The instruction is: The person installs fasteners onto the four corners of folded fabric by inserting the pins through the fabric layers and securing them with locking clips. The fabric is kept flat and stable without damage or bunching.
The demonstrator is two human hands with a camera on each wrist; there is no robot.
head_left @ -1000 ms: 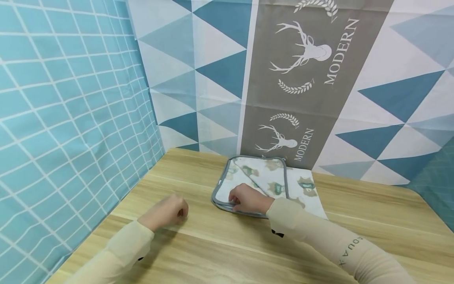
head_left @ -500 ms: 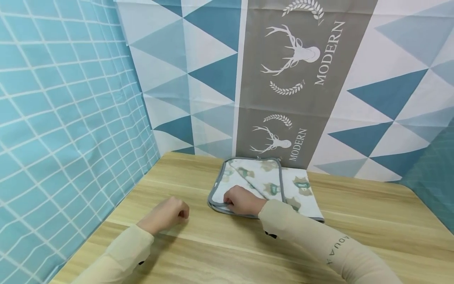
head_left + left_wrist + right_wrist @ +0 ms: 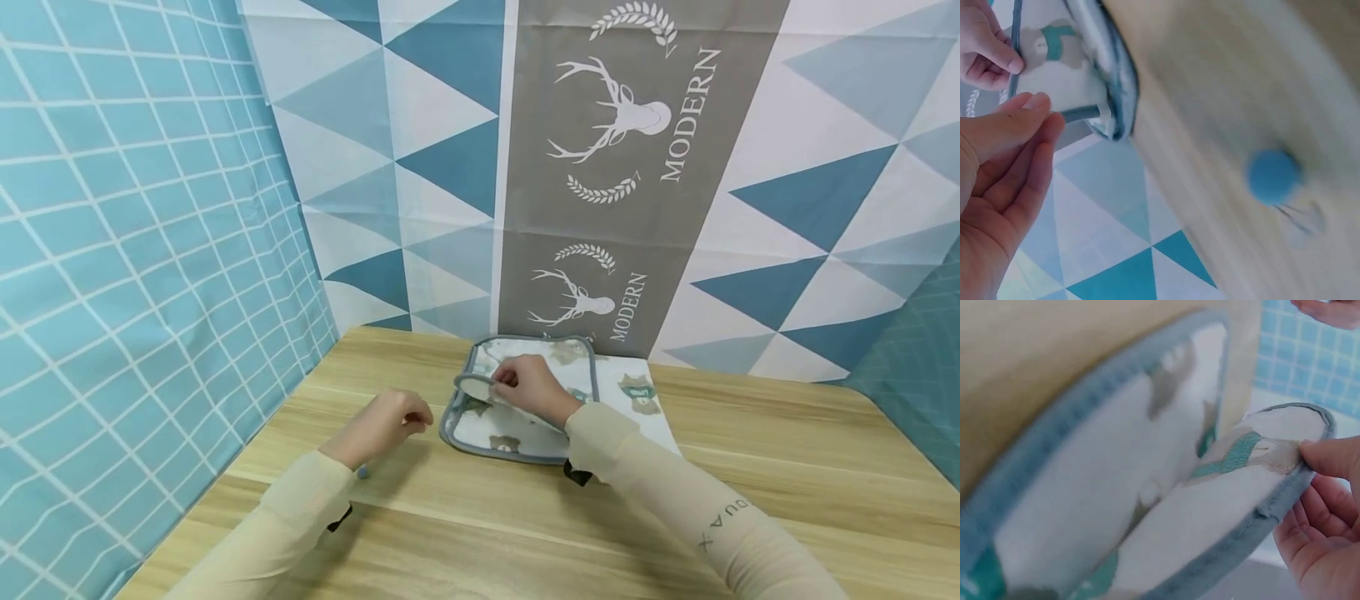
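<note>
Cloth [image 3: 581, 369] crosswise, raised corner [image 3: 474, 387] leftward

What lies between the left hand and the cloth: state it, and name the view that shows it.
A narrow strip of bare table shows between the left hand and the cloth, in the head view.

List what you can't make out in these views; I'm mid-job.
Blue thing: blurred in the left wrist view, tiny in the head view; I can't tell what it is.
Cloth: its near right part, head view, hidden by the right sleeve.
Left hand: right wrist view, cut off at the top right; only part shows.
Right hand: left wrist view, cut off by the left edge.
</note>
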